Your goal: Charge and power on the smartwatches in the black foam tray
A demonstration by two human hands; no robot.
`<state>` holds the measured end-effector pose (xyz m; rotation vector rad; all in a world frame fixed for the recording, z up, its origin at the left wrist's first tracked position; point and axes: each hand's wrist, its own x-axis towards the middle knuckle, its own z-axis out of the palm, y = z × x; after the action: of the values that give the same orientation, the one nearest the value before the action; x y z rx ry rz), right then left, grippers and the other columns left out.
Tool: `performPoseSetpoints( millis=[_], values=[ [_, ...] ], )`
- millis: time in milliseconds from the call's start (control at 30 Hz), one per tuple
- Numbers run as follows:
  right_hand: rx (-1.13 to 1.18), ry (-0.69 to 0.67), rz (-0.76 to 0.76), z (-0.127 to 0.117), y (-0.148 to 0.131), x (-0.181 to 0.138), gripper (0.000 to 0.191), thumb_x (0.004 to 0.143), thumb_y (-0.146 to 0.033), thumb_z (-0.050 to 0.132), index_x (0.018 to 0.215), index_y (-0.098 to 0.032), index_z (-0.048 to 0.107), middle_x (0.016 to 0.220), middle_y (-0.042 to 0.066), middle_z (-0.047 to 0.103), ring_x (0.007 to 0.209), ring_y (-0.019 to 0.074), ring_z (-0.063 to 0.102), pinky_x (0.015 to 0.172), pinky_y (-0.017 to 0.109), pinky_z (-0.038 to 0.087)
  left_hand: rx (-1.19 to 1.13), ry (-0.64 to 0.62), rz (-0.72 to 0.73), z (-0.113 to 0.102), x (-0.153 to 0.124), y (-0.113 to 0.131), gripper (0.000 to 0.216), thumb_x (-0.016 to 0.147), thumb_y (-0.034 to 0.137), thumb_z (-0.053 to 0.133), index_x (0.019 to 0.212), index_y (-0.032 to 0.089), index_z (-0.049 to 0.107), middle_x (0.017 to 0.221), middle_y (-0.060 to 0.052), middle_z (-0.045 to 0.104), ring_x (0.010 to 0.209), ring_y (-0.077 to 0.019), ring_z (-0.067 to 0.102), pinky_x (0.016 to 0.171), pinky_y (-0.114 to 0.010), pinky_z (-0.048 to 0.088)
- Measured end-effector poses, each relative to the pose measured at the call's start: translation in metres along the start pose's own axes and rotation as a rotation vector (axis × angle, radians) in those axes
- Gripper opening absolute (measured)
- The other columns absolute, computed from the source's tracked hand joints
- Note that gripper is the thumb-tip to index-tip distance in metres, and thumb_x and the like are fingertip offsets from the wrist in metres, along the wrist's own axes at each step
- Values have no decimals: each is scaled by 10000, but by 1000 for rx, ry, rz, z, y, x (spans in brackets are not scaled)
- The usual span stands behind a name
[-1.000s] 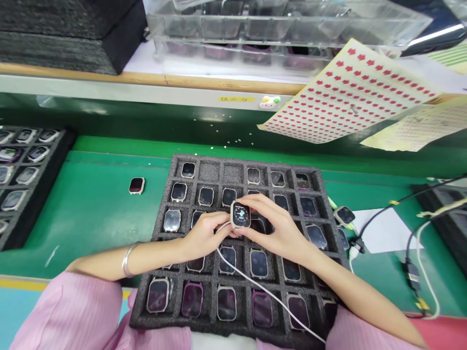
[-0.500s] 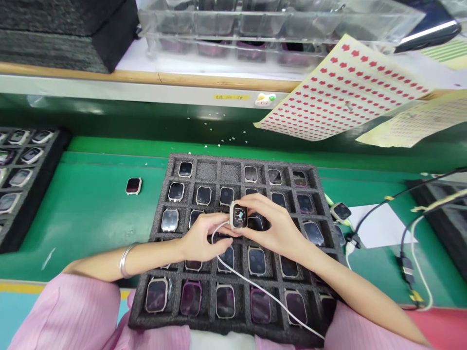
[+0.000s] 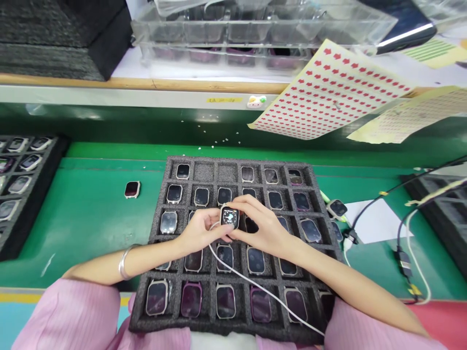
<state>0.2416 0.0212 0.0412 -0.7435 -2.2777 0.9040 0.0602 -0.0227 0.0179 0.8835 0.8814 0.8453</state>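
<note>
A smartwatch case (image 3: 229, 217) without a strap, its screen lit with a dial, is held up over the dark foam tray (image 3: 204, 170). My right hand (image 3: 264, 226) grips it by its edges between thumb and fingers. My left hand (image 3: 202, 228) closes on the same watch from the left, thumb at the lower part of the screen and fingers behind. A white charging cable (image 3: 251, 279) runs from between the left fingers across the tray toward its lower right; its end at the watch is hidden. Watch cases with dark screens lie in most tray compartments.
A single watch (image 3: 132, 189) lies on the green table left of the tray. Another foam tray (image 3: 22, 194) of watches stands at far left. Right of the tray are a watch (image 3: 337, 208), white paper (image 3: 379, 223) and cables. A red-arrow sticker sheet (image 3: 321, 97) hangs from the shelf.
The left thumb has moved up from beside the watch onto its screen. The view has shifted a little, and the watch sits slightly further left and more face-up.
</note>
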Motion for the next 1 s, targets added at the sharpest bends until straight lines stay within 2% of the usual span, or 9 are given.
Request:
performPoseSetpoints(
  millis=[100, 167, 233, 367, 467, 533, 667, 833, 1000],
  values=[
    [43, -59, 25, -11, 8, 12, 359, 792, -269, 708, 1118, -200, 574, 1037, 82, 587, 984, 225, 579, 858, 404, 511, 32, 7, -12, 0, 4, -2, 375, 798, 485, 631, 904, 142, 524, 544, 83, 441, 382, -35, 390, 355, -154, 335],
    [75, -105, 44, -20, 20, 25, 350, 780, -301, 720, 1090, -196, 597, 1035, 79, 607, 973, 224, 586, 836, 393, 513, 18, 21, -1, 0, 7, -6, 395, 814, 534, 584, 911, 163, 492, 525, 111, 335, 375, -27, 293, 338, -148, 236],
    [62, -70, 76, -26, 36, 40, 335, 793, -326, 703, 1084, -190, 609, 1029, 77, 619, 931, 216, 596, 783, 372, 522, 19, 21, -9, -1, 9, -9, 399, 831, 565, 537, 881, 175, 469, 517, 114, 306, 384, -37, 277, 345, -155, 206],
    [-239, 49, 62, -30, 67, 65, 342, 788, -323, 705, 1075, -151, 631, 1023, 108, 630, 961, 258, 572, 864, 447, 479, 27, -5, -68, -2, 11, -9, 394, 836, 568, 524, 805, 197, 398, 526, 114, 324, 387, -33, 260, 355, -156, 183],
    [-405, -102, 1, -40, 75, 69, 390, 808, -335, 684, 1147, -154, 619, 1108, 128, 617, 1043, 293, 546, 920, 483, 450, -27, -54, -92, 0, 10, -6, 425, 811, 561, 566, 747, 211, 334, 552, 114, 316, 392, -25, 237, 340, -146, 161],
    [-470, -164, 3, -53, 75, 65, 375, 845, -307, 638, 1191, -166, 600, 1152, 125, 604, 1074, 292, 544, 932, 475, 451, -36, -79, -90, 1, 10, -3, 412, 803, 557, 578, 769, 203, 370, 567, 112, 309, 386, -22, 221, 326, -147, 151],
    [-594, -268, 79, -73, 79, 56, 295, 829, -249, 644, 1099, -132, 650, 1011, 130, 622, 964, 293, 592, 863, 451, 491, -3, -83, -79, 2, 11, -3, 424, 750, 507, 665, 932, 164, 496, 628, 83, 413, 402, -14, 256, 335, -151, 170],
    [-629, -260, 136, -71, 88, 56, 306, 758, -251, 715, 1035, -138, 651, 969, 117, 582, 927, 297, 593, 813, 433, 508, -1, -29, -70, 1, 11, -5, 419, 674, 412, 755, 928, 147, 552, 828, -11, 592, 480, -28, 370, 348, -140, 223],
    [-389, -103, 119, -69, 47, 45, 313, 775, -333, 708, 1020, -169, 603, 1043, 99, 603, 980, 263, 603, 871, 411, 500, 25, -11, -62, 2, 10, -4, 370, 724, 356, 706, 965, 138, 529, 954, -62, 623, 419, -9, 344, 297, -137, 238]
  ],
)
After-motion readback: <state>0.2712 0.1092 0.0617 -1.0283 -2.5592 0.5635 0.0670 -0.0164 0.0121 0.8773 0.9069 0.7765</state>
